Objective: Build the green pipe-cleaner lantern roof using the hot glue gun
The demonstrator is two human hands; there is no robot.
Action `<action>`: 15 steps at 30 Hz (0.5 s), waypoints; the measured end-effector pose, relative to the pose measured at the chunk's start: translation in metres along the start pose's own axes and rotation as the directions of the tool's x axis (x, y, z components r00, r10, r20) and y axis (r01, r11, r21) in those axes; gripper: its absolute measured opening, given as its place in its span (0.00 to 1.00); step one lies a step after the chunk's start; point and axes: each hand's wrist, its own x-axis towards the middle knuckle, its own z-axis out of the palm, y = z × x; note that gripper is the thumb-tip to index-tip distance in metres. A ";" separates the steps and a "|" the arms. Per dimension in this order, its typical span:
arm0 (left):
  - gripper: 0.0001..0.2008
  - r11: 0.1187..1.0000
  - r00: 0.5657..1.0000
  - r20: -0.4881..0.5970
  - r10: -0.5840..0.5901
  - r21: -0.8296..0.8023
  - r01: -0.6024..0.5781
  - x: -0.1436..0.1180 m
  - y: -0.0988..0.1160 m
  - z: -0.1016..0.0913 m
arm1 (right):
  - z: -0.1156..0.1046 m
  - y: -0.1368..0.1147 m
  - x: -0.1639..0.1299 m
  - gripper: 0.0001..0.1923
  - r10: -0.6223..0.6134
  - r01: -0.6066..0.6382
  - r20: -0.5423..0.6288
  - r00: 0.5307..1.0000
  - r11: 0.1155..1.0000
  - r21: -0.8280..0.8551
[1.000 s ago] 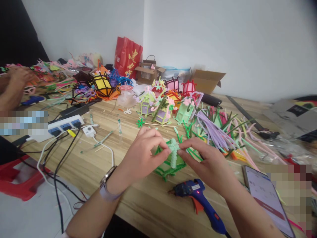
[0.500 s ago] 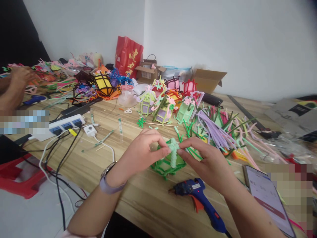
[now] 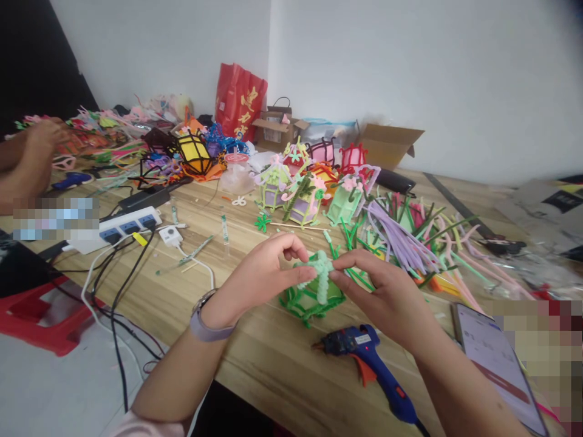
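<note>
A light-green fuzzy pipe-cleaner piece (image 3: 323, 286), with a thick strip hanging down, is between my hands. My right hand (image 3: 380, 291) pinches its right side between thumb and forefinger. On its left side, my left hand (image 3: 268, 267) has its thumb against it, the forefinger curled just above in a loose grip. Just beyond and below, a green pipe-cleaner lantern (image 3: 314, 309) with pale green panels stands on the table, partly covered by the piece and hands. A blue glue gun (image 3: 373, 358) with an orange trigger lies close to my right forearm.
Finished lanterns (image 3: 303, 203) crowd the back, beside a bundle of purple pipe cleaners (image 3: 396, 237). A phone (image 3: 496, 364) lies at right. Left are a power strip (image 3: 127, 227) and trailing cables. Another person's hand (image 3: 39, 152) works at far left. A red bag (image 3: 239, 100) stands behind.
My left forefinger has lifted and curled slightly away from the light-green piece, while the thumb stays on it. The right hand keeps its pinch. The whole view has shifted slightly.
</note>
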 end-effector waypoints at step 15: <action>0.14 0.998 0.997 0.080 0.002 -0.063 0.003 0.007 -0.010 0.004 | 0.002 0.000 0.000 0.05 0.045 -0.044 -0.030 0.999 0.999 0.013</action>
